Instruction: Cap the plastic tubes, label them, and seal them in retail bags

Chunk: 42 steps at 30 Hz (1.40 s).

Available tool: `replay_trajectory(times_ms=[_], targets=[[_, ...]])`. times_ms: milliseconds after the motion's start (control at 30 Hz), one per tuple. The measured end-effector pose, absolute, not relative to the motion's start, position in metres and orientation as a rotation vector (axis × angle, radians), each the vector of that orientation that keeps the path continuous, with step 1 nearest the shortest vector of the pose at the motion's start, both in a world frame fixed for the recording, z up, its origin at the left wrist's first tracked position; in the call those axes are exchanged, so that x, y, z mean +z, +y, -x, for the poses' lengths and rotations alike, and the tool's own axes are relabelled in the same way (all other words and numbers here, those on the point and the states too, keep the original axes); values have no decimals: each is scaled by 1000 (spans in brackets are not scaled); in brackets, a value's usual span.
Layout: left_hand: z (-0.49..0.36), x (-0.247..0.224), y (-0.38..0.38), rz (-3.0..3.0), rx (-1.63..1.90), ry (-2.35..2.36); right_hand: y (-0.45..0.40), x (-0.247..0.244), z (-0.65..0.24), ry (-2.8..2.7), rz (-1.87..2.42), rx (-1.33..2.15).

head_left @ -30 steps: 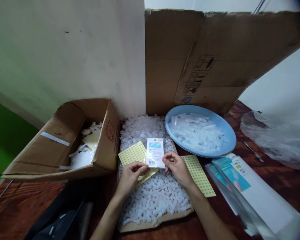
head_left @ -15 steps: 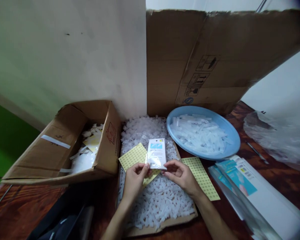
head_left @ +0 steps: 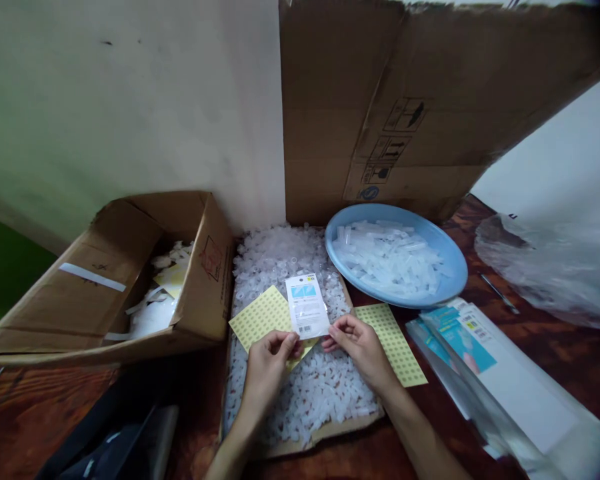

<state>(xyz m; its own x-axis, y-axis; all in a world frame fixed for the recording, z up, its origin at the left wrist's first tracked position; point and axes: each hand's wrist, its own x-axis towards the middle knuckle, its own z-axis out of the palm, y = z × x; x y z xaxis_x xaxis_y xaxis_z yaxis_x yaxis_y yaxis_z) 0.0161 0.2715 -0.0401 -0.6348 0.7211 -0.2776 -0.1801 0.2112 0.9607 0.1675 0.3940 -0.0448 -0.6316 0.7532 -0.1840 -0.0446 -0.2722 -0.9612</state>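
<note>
Between my hands is a small white printed packet with a blue picture panel, its clear wrapper shining. My left hand is closed at the lower left corner, thumb against fingers. My right hand pinches the lower right corner. Under the packet and my left fingers lies a yellow sheet of small round stickers. A second yellow sticker sheet lies just beyond my right hand. Both hands are above a shallow cardboard tray heaped with small translucent plastic pieces.
At the left stands an open cardboard box holding white and yellow scraps. A blue basin of translucent strips sits back right. Printed plastic sleeves, a thin metal tool and clear plastic film lie rightward. A large carton stands behind.
The packet has turned, its top leaning left, and its lower right corner is now between my right fingers. The whole view has shifted slightly.
</note>
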Motion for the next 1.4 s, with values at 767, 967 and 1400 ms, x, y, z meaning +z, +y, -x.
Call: replay_trajectory(times_ms=[767, 967, 1400], targets=[[-15, -45, 270, -403, 1586, 1627, 390, -49, -154, -1412, 1041, 1920], [-16, -49, 272, -381, 1578, 1688, 388, -45, -152, -1430, 1065, 1915], [-22, -48, 274, -327, 1581, 1850, 373, -47, -145, -1621, 1255, 1776]])
